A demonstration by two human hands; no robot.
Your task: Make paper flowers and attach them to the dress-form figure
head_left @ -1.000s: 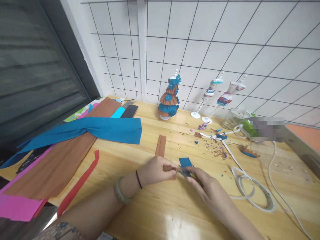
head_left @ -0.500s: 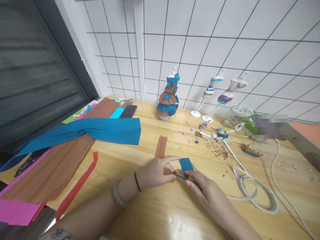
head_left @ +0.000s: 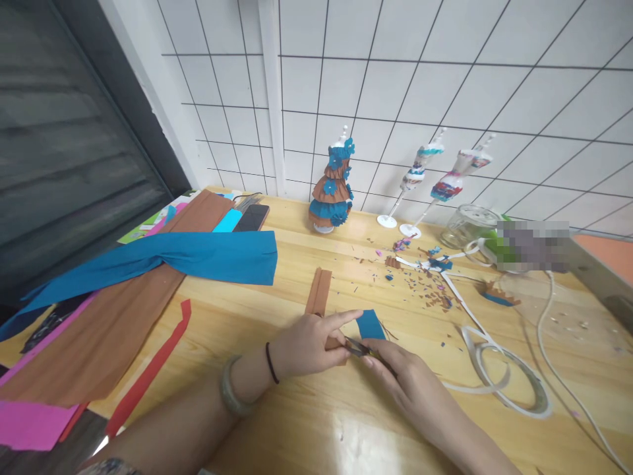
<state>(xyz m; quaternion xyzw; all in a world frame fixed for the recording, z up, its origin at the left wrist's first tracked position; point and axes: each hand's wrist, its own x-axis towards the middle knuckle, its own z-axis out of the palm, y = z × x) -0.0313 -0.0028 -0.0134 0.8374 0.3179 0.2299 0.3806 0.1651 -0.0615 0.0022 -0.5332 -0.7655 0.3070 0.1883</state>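
Note:
My left hand (head_left: 314, 342) pinches a small brown paper piece (head_left: 334, 340), its index finger stretched out to the right. My right hand (head_left: 398, 369) is closed around small scissors (head_left: 359, 348), whose blades point left and meet the brown piece at my left fingertips. Just beyond my hands a blue paper piece (head_left: 370, 324) lies on the table. A brown paper strip (head_left: 319, 291) lies behind my left hand, its near end hidden by the hand.
Long blue (head_left: 222, 257) and brown paper (head_left: 103, 330) and a red strip (head_left: 153, 369) lie left. A dressed mannequin (head_left: 332, 191) and two smaller ones stand by the wall. Paper scraps (head_left: 435, 297), a tape roll (head_left: 537, 396) and a glass jar (head_left: 469, 225) are at right.
My left index finger has stretched out further to the right. The scissor blades look closer together at the brown piece. The view has shifted slightly.

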